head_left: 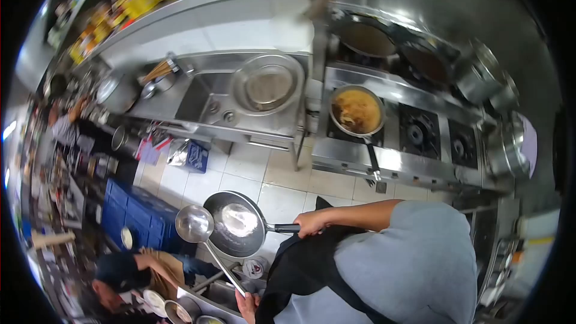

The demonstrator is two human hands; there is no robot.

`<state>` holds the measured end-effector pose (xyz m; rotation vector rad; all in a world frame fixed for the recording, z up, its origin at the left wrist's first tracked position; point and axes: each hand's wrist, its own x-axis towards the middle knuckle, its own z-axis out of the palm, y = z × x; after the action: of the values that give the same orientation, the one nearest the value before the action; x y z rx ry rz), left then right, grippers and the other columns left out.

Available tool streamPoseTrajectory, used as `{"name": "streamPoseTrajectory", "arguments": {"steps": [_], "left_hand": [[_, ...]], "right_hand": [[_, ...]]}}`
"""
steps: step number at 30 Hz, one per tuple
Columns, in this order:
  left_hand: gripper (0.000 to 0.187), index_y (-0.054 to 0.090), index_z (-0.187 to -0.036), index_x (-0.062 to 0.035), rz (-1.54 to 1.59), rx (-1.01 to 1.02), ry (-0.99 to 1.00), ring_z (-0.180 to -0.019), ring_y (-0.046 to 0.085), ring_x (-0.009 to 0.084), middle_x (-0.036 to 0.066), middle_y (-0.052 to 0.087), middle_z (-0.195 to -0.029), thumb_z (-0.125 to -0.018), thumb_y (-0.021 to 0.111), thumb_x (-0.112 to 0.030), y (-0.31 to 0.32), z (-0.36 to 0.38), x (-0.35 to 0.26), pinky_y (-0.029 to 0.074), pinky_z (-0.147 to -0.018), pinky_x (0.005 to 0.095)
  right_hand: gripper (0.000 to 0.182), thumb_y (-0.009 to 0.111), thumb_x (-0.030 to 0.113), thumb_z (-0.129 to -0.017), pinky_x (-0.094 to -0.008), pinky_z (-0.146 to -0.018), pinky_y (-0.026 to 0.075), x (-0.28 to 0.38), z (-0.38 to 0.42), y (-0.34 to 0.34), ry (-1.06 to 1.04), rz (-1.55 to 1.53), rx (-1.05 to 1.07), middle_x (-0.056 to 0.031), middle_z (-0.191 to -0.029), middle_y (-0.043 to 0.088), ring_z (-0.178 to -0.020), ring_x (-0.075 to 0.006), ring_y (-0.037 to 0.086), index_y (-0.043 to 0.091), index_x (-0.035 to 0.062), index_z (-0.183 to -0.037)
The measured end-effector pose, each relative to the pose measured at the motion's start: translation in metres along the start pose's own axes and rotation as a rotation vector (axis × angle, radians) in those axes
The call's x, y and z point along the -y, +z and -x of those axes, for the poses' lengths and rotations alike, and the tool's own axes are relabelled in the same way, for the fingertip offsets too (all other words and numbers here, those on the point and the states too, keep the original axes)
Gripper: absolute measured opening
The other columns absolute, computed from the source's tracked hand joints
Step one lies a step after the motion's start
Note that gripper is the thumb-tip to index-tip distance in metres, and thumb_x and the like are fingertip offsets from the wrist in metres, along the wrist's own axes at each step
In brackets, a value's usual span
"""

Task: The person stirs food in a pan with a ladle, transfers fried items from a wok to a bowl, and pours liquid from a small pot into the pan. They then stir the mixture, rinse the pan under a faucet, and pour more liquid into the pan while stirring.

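My right hand (311,224) grips the dark handle of a frying pan (243,243), which is held out level with its shiny inside facing up. A bright patch shows in its middle. Lower in the view, my left hand (247,308) is closed on the end of a long metal ladle (194,224). The ladle's round bowl overlaps the pan's left rim in this view. On the stove, a second frying pan (358,110) contains yellow-orange food with browned parts, its handle pointing toward me.
A steel stove (390,159) has bare burners (418,134) beside the second pan and large pots at right. Left of it, a sink counter (204,93) bears a wide metal basin (267,83). A blue crate (135,213) and another person (123,273) are at lower left; one more person stands farther back.
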<state>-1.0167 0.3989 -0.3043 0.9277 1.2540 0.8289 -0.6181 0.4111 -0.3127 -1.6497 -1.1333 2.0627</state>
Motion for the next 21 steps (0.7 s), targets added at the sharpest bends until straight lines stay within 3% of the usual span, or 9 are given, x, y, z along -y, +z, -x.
{"name": "streamPoseTrajectory", "arguments": {"steps": [4,5,6,9,13,16,17,19,21], "left_hand": [[0.060,0.028,-0.153,-0.0115,0.046,0.168,-0.103,-0.066,0.049,0.0106,0.003,0.052,-0.096,-0.098,0.052,-0.012,0.016,-0.016,-0.016,0.043,-0.060,0.0252],[0.061,0.027,-0.154,-0.0132,0.063,0.206,-0.133,-0.069,0.051,0.0114,0.004,0.054,-0.102,-0.098,0.050,-0.010,0.059,-0.021,-0.007,0.045,-0.062,0.0255],[0.064,0.022,-0.155,-0.0127,-0.056,0.269,-0.209,-0.055,0.045,0.0100,0.002,0.049,-0.084,-0.099,0.053,-0.013,0.030,-0.066,0.034,0.041,-0.049,0.0236],[0.063,0.022,-0.155,-0.0125,-0.012,0.319,-0.185,-0.052,0.043,0.0094,0.002,0.048,-0.081,-0.099,0.053,-0.014,0.152,-0.053,-0.017,0.039,-0.047,0.0232],[0.063,0.022,-0.154,-0.0120,0.126,0.440,-0.214,-0.048,0.039,0.0081,0.001,0.044,-0.076,-0.099,0.053,-0.015,0.224,0.026,-0.025,0.036,-0.042,0.0224],[0.063,0.022,-0.154,-0.0117,0.266,0.494,-0.185,-0.044,0.036,0.0072,0.000,0.041,-0.071,-0.099,0.053,-0.016,0.273,0.082,-0.040,0.033,-0.039,0.0218],[0.063,0.022,-0.153,-0.0116,0.311,0.502,-0.168,-0.043,0.035,0.0069,0.000,0.040,-0.070,-0.099,0.053,-0.016,0.320,0.091,-0.059,0.032,-0.038,0.0216],[0.062,0.023,-0.153,-0.0114,0.296,0.451,-0.177,-0.041,0.033,0.0056,-0.001,0.038,-0.067,-0.099,0.053,-0.017,0.350,0.105,-0.061,0.028,-0.035,0.0207],[0.061,0.024,-0.152,-0.0112,0.272,0.402,-0.181,-0.038,0.031,0.0043,-0.002,0.036,-0.064,-0.099,0.053,-0.017,0.362,0.115,-0.060,0.025,-0.033,0.0198]], "right_hand": [[0.012,0.062,0.013,-0.083,-0.0296,-0.038,0.037,-0.071,0.057,-0.022,0.007,-0.098,-0.003,-0.0018,-0.057,0.050,-0.043,-0.0114,0.046,0.059,0.0035,-0.091],[0.011,0.061,0.011,-0.084,-0.0292,-0.038,0.037,-0.112,0.093,-0.059,-0.010,-0.143,-0.008,-0.0018,-0.057,0.049,-0.043,-0.0110,0.045,0.059,0.0034,-0.090],[0.010,0.060,0.010,-0.084,-0.0289,-0.037,0.036,-0.130,0.113,-0.065,-0.029,-0.178,-0.012,-0.0019,-0.057,0.049,-0.043,-0.0107,0.045,0.058,0.0032,-0.090],[0.010,0.061,0.010,-0.083,-0.0275,-0.037,0.035,-0.170,0.190,-0.082,-0.004,-0.268,-0.055,-0.0015,-0.056,0.048,-0.042,-0.0097,0.044,0.057,0.0035,-0.090],[0.014,0.065,0.010,-0.084,-0.0246,-0.037,0.033,-0.230,0.285,-0.092,-0.050,-0.473,-0.129,0.0023,-0.057,0.046,-0.044,-0.0053,0.042,0.053,0.0067,-0.091],[0.015,0.065,0.010,-0.083,-0.0256,-0.038,0.033,-0.285,0.339,-0.092,-0.121,-0.588,-0.213,0.0001,-0.055,0.048,-0.042,-0.0089,0.046,0.053,0.0049,-0.090],[0.016,0.066,0.010,-0.083,-0.0254,-0.038,0.033,-0.301,0.352,-0.090,-0.132,-0.649,-0.315,0.0000,-0.055,0.048,-0.042,-0.0091,0.045,0.052,0.0048,-0.089],[0.016,0.066,0.010,-0.083,-0.0252,-0.037,0.033,-0.327,0.369,-0.091,-0.146,-0.708,-0.409,-0.0001,-0.055,0.048,-0.041,-0.0093,0.045,0.052,0.0048,-0.089],[0.018,0.066,0.005,-0.084,-0.0262,-0.035,0.031,-0.355,0.366,-0.096,-0.106,-0.915,-0.663,-0.0005,-0.051,0.045,-0.035,-0.0090,0.040,0.048,0.0055,-0.085]]}}
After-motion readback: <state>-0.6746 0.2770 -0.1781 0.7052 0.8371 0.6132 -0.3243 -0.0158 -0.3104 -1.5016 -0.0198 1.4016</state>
